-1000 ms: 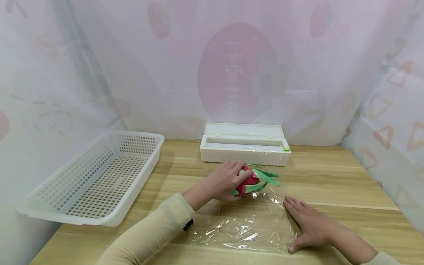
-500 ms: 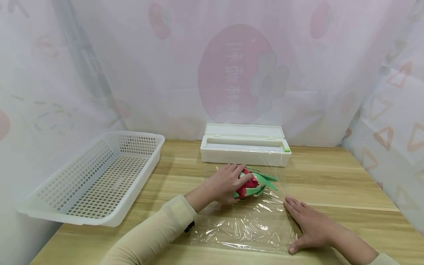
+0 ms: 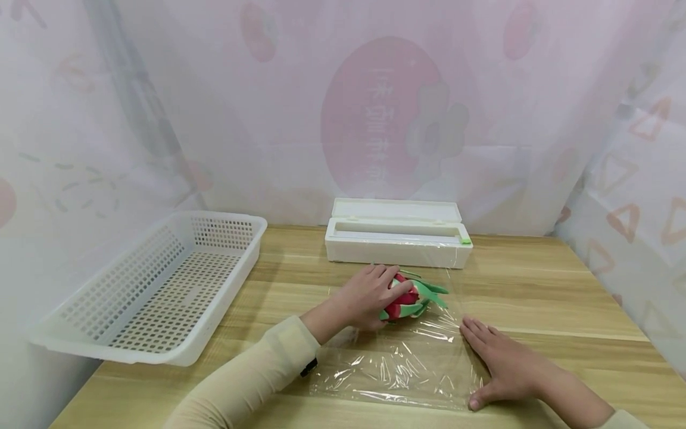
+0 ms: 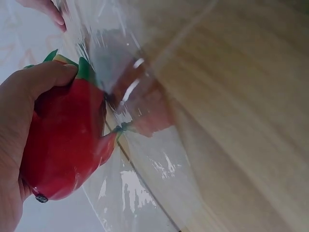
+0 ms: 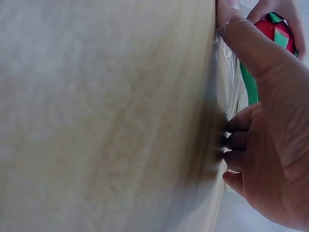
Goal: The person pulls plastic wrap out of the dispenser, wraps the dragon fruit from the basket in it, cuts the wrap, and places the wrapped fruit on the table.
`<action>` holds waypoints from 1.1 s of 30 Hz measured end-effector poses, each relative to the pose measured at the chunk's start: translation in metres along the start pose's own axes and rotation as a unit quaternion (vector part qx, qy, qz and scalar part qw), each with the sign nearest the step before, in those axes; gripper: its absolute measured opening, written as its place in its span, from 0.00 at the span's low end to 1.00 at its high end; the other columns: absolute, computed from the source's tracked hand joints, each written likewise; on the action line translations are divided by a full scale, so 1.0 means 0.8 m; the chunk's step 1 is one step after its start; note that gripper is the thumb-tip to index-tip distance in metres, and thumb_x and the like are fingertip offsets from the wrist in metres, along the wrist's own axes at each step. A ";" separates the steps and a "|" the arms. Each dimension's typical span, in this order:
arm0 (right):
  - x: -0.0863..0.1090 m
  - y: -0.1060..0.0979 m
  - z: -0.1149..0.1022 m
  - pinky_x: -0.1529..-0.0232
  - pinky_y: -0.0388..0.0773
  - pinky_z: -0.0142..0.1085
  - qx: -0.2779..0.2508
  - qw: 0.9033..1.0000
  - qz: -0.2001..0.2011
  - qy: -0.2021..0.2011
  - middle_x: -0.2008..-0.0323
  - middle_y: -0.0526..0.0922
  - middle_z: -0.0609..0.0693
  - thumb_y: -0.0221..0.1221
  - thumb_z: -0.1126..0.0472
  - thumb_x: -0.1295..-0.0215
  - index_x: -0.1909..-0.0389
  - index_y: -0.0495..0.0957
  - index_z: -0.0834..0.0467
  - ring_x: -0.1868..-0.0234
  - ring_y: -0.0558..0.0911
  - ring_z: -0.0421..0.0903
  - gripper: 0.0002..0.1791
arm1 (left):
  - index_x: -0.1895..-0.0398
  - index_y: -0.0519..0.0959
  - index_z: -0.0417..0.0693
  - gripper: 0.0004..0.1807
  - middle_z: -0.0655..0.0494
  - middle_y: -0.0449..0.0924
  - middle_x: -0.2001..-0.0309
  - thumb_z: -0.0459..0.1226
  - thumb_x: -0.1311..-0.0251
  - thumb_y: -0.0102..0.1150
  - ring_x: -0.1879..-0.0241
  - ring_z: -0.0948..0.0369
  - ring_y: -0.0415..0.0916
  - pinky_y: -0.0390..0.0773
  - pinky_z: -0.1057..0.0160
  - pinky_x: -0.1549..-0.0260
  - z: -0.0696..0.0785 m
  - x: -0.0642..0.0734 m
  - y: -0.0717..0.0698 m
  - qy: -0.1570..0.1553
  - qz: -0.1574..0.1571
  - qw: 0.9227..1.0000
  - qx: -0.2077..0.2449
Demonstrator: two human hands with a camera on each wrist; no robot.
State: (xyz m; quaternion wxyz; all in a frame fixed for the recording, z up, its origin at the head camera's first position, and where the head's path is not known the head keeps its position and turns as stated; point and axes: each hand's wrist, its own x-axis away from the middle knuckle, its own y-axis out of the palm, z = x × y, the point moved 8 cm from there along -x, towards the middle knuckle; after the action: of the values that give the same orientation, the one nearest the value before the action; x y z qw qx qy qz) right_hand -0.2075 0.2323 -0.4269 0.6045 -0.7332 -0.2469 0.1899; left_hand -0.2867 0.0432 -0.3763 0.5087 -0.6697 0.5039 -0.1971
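Observation:
A red dragon fruit (image 3: 403, 297) with green leafy tips lies on a sheet of clear cling film (image 3: 396, 369) spread over the table. My left hand (image 3: 370, 295) grips it from the left, and the left wrist view shows my thumb across the red body (image 4: 63, 140). The leafy end points right in the head view. My right hand (image 3: 506, 363) rests on the film's right edge, fingers extended and thumb spread toward the near corner. From its back edge the film runs up to a white cling film dispenser (image 3: 396, 253), whose lid stands raised.
On the left of the wooden table (image 3: 536, 286) stands a white perforated plastic basket (image 3: 214, 322), with nothing in it. A small green piece (image 3: 465, 241) sits at the dispenser's right end. Printed cloth (image 3: 257, 119) hangs around the back and sides.
My left hand and the dragon fruit have shifted very slightly toward me, early on. The right hand stays at the film's edge.

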 end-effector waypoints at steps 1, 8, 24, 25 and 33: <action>0.000 0.000 0.000 0.37 0.58 0.60 0.000 1.000 0.000 0.000 0.30 0.56 0.70 0.57 0.17 0.66 0.30 0.56 0.72 0.31 0.57 0.66 0.74 | 0.36 0.62 0.55 0.47 0.48 0.69 0.47 0.61 0.60 0.67 0.54 0.53 0.70 0.72 0.58 0.57 0.001 0.000 -0.001 0.000 0.000 1.000 -0.002; 0.000 -0.002 0.000 0.38 0.59 0.61 0.004 1.000 0.000 -0.005 0.30 0.56 0.71 0.57 0.17 0.65 0.31 0.56 0.73 0.31 0.58 0.66 0.73 | 0.32 0.60 0.55 0.51 0.45 0.67 0.41 0.62 0.60 0.68 0.52 0.52 0.69 0.72 0.57 0.53 0.005 -0.002 0.000 -0.007 -0.018 1.000 -0.015; 0.000 -0.004 -0.001 0.39 0.60 0.62 0.008 1.000 0.008 -0.011 0.31 0.57 0.71 0.57 0.18 0.64 0.31 0.57 0.73 0.32 0.59 0.67 0.73 | 0.28 0.58 0.56 0.50 0.45 0.64 0.36 0.59 0.56 0.66 0.48 0.52 0.68 0.70 0.56 0.49 0.013 -0.006 -0.002 0.006 -0.044 0.998 -0.049; 0.000 -0.003 -0.001 0.39 0.60 0.61 0.006 1.000 0.009 -0.008 0.31 0.57 0.70 0.57 0.18 0.65 0.31 0.57 0.73 0.31 0.59 0.66 0.73 | 0.28 0.58 0.56 0.50 0.45 0.64 0.36 0.58 0.56 0.66 0.47 0.52 0.68 0.70 0.56 0.49 0.013 -0.007 -0.002 0.007 -0.044 0.998 -0.050; 0.002 -0.005 -0.004 0.39 0.60 0.60 0.009 1.000 0.020 -0.015 0.31 0.57 0.69 0.58 0.18 0.64 0.31 0.57 0.72 0.31 0.59 0.66 0.72 | 0.28 0.58 0.56 0.51 0.47 0.64 0.37 0.58 0.57 0.67 0.47 0.52 0.67 0.70 0.56 0.48 0.015 -0.006 -0.004 0.011 -0.044 0.998 -0.048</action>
State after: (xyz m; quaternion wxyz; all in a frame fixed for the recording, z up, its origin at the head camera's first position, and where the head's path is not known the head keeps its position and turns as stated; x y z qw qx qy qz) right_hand -0.2054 0.2314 -0.4220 0.6032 -0.7298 -0.2398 0.2145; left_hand -0.2776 0.0532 -0.3773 0.4610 -0.7125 0.4887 -0.2024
